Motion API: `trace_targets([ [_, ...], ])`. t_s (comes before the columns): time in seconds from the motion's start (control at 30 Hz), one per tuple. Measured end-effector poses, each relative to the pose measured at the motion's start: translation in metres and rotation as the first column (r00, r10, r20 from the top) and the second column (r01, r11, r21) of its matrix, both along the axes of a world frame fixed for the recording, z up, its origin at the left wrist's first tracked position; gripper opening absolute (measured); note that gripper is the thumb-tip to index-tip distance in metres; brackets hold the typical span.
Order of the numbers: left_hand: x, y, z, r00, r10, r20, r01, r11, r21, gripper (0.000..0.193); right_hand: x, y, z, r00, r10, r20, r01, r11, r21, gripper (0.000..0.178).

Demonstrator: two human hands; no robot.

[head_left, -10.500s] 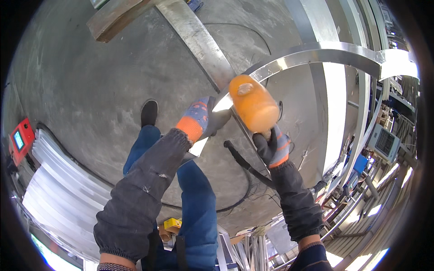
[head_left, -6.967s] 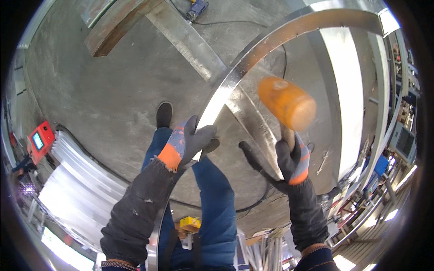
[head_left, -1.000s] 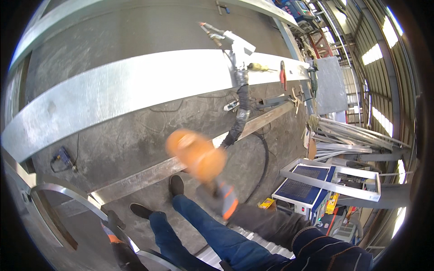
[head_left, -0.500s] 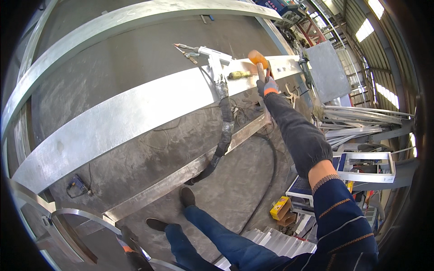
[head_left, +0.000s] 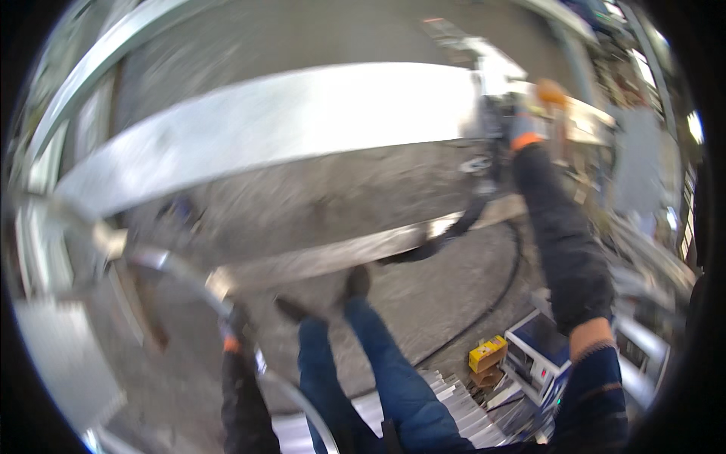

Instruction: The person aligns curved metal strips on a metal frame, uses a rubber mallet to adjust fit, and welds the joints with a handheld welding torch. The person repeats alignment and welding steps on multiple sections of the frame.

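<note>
Blurred by motion, my gloved right hand is at the bright metal beam, close beside the grip of a welding torch. Its fingers are smeared, and whether they close on the torch is not clear. Just right of this hand is an orange-headed mallet, apart from it. Lower left, my gloved left hand is closed around a thin curved metal strip. The wide curved beam crosses the view beneath the torch. From the torch a dark wrapped cable hangs down.
A straight metal bar lies across the floor before my feet. Beside my right leg are a yellow box and a blue-and-white machine. Stacked metal profiles lie by my legs. A black cable curves over the floor.
The view has swung, shifting the scene rightward. My right hand has gone from the mallet's handle to beside the torch. My left hand and forearm show more fully, still at the curved strip.
</note>
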State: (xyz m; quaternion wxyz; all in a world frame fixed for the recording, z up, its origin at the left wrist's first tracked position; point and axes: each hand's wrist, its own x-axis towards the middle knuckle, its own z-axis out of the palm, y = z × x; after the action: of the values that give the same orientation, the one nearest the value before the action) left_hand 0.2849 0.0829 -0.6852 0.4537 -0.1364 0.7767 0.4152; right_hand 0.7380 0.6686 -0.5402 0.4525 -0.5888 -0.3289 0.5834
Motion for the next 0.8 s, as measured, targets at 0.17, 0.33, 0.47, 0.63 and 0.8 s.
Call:
trace_targets([
  [0.17, 0.005, -0.007, 0.004, 1.000, -0.011, -0.022, 0.013, 0.994, 0.105, 0.017, -0.051, -0.047, -0.007, 0.654, 0.145, 0.742, -0.346, 0.930, 0.124, 0.044],
  [0.33, 0.007, 0.012, 0.032, 0.992, 0.028, 0.119, -0.047, 0.985, 0.166, 0.014, -0.077, -0.163, 0.047, 0.884, 0.081, 0.460, -0.200, 0.956, 0.216, 0.053],
  [0.47, 0.006, 0.015, 0.045, 0.990, 0.017, 0.138, -0.037, 0.989, 0.141, 0.018, -0.104, -0.295, 0.075, 0.947, 0.276, 0.162, -0.275, 0.961, -0.030, 0.061],
  [0.63, 0.009, 0.003, 0.043, 0.988, -0.065, 0.142, 0.054, 0.995, 0.082, 0.025, -0.161, -0.407, 0.083, 0.777, 0.583, -0.238, -0.624, 0.658, -0.422, 0.066],
  [0.8, 0.006, 0.003, 0.041, 0.987, -0.055, 0.150, 0.040, 0.994, 0.103, 0.035, -0.192, -0.455, 0.055, 0.685, 0.473, -0.554, -0.726, 0.372, -0.579, 0.056],
])
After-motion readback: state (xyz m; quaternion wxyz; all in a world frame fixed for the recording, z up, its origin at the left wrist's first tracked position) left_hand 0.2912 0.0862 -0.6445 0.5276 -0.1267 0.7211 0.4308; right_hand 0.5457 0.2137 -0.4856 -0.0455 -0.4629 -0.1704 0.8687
